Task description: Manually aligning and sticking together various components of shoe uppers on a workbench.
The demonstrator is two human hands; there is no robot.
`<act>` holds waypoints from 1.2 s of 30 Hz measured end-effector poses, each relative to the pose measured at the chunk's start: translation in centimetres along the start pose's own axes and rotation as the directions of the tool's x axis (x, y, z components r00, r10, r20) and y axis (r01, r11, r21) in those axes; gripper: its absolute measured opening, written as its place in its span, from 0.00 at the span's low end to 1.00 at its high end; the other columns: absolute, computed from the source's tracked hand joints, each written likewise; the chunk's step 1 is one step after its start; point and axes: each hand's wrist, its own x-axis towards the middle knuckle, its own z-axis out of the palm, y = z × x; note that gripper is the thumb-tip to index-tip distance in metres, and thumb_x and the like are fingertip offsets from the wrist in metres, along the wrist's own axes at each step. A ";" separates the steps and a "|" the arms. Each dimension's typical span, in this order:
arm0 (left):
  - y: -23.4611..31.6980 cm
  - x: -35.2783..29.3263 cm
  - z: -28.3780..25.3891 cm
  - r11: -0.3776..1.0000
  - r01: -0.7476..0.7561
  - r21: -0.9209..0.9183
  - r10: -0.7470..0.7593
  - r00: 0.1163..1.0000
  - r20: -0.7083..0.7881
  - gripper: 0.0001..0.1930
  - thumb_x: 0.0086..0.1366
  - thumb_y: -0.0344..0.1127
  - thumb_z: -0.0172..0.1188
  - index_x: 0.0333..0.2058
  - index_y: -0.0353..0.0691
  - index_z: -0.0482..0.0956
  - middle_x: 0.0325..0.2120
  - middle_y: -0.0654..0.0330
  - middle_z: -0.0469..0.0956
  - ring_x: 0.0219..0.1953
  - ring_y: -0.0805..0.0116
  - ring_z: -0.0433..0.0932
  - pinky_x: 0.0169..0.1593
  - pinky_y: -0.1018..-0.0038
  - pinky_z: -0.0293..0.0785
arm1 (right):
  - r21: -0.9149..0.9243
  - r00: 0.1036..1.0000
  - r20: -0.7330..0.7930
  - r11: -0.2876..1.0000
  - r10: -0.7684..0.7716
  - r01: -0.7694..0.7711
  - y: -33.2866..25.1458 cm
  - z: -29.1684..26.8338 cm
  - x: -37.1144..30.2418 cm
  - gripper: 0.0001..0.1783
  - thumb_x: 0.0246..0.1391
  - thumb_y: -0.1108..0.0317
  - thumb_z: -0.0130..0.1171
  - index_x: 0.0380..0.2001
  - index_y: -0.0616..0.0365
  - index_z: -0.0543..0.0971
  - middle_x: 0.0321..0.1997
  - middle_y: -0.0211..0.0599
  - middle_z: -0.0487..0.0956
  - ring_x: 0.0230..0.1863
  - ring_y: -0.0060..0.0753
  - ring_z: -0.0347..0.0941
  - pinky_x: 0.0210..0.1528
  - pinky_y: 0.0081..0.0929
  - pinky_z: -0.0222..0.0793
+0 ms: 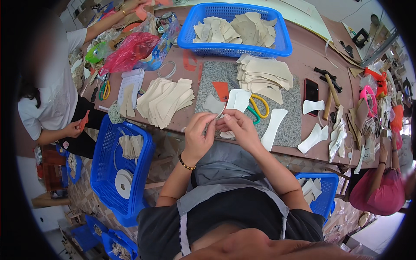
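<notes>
Stretching across the upper half of the frame, a reddish-brown table [305, 56]. At the left edge of the frame, a co-worker [56, 102] in a white top. At upper centre, on the table, a blue basket [236, 50] heaped with cream cut pieces. At lower left, below the table's edge, a second blue basket [103, 162], with a white roll and a bundle of cream pieces inside. In the middle of the frame, a speckled grey slab [291, 128]. On its upper right part, a stack of cream pieces [265, 78]; left of it, directly on the table, a fanned stack [164, 102] of similar ones. At centre, over the slab's near edge, left hand [200, 130] and right hand [238, 127], close together, fingers bent inward. Just beyond the right hand, scissors [261, 105] with one yellow and one green handle loop, partly hidden by a small white stack [238, 100]. Farther right, a dark phone [310, 91]. Left of the white stack, an orange piece [221, 89]. At dead centre, pinched between the fingertips of both hands, a thin pale piece [221, 109], slightly curved; full outline impossible to tell behind the fingers.
</notes>
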 end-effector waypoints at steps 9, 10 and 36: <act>1.1 0.7 0.0 0.999 -0.021 0.034 0.023 0.998 -0.061 0.11 0.54 0.19 0.57 0.37 0.32 0.77 0.31 0.53 0.76 0.32 0.58 0.77 0.35 0.71 0.73 | -0.641 0.823 0.086 0.602 -0.561 0.477 -2.1 1.6 -0.6 0.09 0.51 0.75 0.57 0.36 0.66 0.73 0.31 0.48 0.77 0.32 0.44 0.77 0.33 0.31 0.73; 1.0 0.6 0.0 0.999 -0.026 0.042 0.028 0.998 -0.056 0.11 0.54 0.19 0.57 0.38 0.32 0.77 0.32 0.53 0.76 0.32 0.59 0.77 0.35 0.71 0.73 | -0.639 0.823 0.091 0.601 -0.561 0.480 -2.1 1.6 -0.6 0.09 0.51 0.75 0.57 0.36 0.66 0.73 0.31 0.48 0.77 0.32 0.44 0.77 0.33 0.31 0.73; 0.9 1.1 0.3 0.994 -0.025 0.109 0.027 0.999 -0.023 0.11 0.54 0.19 0.56 0.38 0.31 0.76 0.32 0.52 0.74 0.32 0.57 0.76 0.35 0.69 0.73 | -0.802 0.765 0.190 0.352 -0.616 0.483 -2.2 1.4 0.2 0.06 0.50 0.78 0.54 0.34 0.65 0.73 0.27 0.47 0.76 0.30 0.48 0.74 0.31 0.38 0.72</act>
